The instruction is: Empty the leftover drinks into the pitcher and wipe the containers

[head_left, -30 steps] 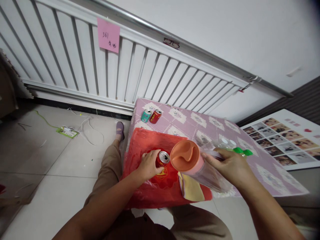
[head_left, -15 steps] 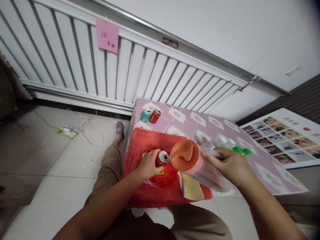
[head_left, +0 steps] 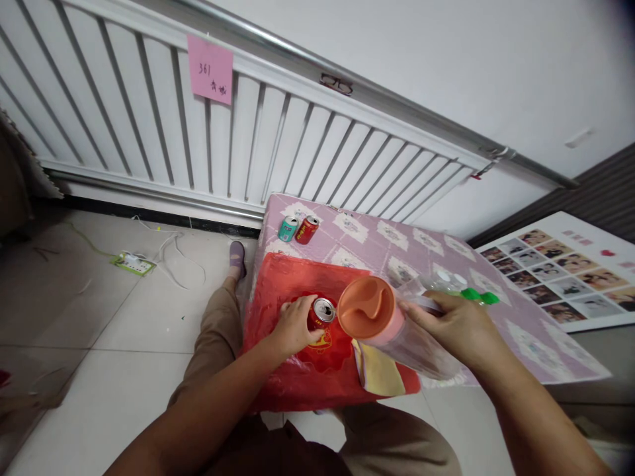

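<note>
My left hand (head_left: 296,325) is closed around a red drink can (head_left: 323,311), upright and with its top opened, above a red tray (head_left: 325,360). In my right hand (head_left: 459,327) is the handle of a clear pitcher (head_left: 421,350) with an orange lid (head_left: 366,307). The pitcher is tilted, its lid end beside the can's top. I cannot make out any liquid passing between them. A folded yellow cloth (head_left: 380,370) lies under the pitcher on a red plastic sheet (head_left: 278,277).
A green can (head_left: 288,229) and another red can (head_left: 307,229) stand at the table's far left on a purple patterned tablecloth (head_left: 347,254). Clear bottles with green caps (head_left: 480,296) are behind my right hand. A white radiator (head_left: 278,145) borders the table; a power strip (head_left: 133,263) lies on the floor.
Almost nothing differs. Both hands keep their hold on the can and the pitcher, and the view has shifted very slightly.
</note>
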`<state>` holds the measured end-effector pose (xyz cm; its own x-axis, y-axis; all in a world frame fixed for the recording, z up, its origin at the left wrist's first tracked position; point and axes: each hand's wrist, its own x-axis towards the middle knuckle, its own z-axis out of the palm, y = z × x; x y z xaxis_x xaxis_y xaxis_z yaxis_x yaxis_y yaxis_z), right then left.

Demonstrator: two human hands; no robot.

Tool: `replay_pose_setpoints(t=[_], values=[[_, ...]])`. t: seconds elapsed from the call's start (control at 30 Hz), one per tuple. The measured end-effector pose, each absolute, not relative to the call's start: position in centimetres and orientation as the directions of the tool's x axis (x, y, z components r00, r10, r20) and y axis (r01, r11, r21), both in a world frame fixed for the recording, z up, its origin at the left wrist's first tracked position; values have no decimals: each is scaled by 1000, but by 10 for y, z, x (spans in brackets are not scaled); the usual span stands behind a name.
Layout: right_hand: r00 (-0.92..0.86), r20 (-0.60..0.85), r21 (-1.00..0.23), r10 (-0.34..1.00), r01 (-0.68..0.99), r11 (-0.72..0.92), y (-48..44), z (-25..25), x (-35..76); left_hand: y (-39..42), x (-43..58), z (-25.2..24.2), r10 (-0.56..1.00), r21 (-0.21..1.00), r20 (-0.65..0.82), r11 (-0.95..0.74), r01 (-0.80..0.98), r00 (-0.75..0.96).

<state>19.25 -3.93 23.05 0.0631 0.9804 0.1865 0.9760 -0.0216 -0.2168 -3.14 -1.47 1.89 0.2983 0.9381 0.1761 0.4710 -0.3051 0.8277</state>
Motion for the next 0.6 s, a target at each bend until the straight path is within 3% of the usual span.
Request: replay_pose_setpoints(t=[0.6], values=[[78, 177, -197, 981, 979, -43, -41, 234, 191, -15, -31, 19, 936, 831, 194, -316, 458, 294]])
